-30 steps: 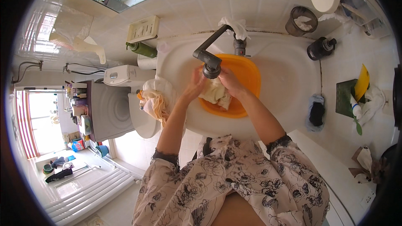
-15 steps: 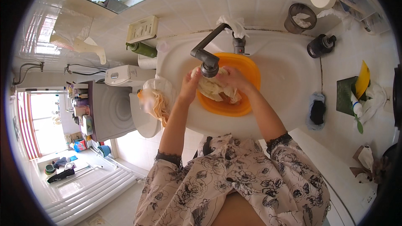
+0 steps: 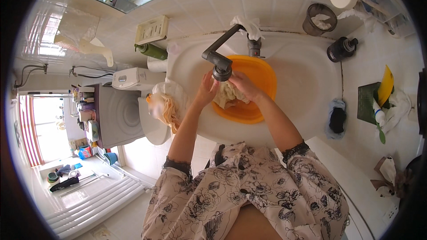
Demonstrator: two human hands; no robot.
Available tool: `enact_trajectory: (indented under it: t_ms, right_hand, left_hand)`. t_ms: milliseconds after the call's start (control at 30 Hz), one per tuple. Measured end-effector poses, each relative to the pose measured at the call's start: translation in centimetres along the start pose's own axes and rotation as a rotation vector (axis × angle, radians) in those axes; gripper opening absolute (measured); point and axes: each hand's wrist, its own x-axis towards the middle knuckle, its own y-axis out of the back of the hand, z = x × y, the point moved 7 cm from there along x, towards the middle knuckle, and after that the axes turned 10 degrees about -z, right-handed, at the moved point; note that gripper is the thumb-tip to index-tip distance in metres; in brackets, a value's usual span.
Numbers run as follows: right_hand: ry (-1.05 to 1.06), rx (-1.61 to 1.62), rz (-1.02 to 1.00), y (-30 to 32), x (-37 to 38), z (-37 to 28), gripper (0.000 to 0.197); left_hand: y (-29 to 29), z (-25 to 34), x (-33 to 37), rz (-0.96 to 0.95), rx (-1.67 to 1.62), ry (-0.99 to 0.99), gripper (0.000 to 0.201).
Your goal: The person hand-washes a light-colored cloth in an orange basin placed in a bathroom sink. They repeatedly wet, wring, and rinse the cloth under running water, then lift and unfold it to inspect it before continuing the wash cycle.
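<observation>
A cream-coloured cloth hangs bunched between my two hands, its lower part in the orange basin in the white sink. My left hand is closed on the cloth's left edge, beside the basin's rim. Over the basin, my right hand grips the cloth from the right. The dark swivel faucet reaches out above the cloth, and its head hides some of my fingertips. Whether water is running I cannot make out.
A white sink surrounds the basin. Beige cloths lie at its left edge, near a green bottle. On the right stand a black pump bottle, a dark cup and a blue-and-black brush or sponge.
My right hand has moved slightly left, closer to my left hand. The cloth is gathered more tightly beneath the faucet head.
</observation>
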Motion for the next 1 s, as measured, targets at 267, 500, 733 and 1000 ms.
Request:
enact_trajectory:
  t_ms: [267,500,733,1000]
  right_hand:
    - [0.101,0.137,0.012,1.2,0.2,0.9,0.031]
    - [0.349,-0.343,0.308,2.1,-0.5,-1.9,0.034]
    - [0.123,-0.067,0.176,1.7,0.5,-0.4,0.036]
    - [-0.149,-0.042,0.578,3.7,-5.1,2.2,0.053]
  left_hand:
    - [-1.6,-0.3,-0.4,-0.266,-0.31,0.521,0.032]
    - [0.0,3.0,1.1,-0.044,-0.418,0.22,0.047]
    - [-3.2,1.8,0.9,-0.35,-0.354,0.334,0.068]
    - [-1.9,2.3,1.1,0.006,-0.647,0.527,0.032]
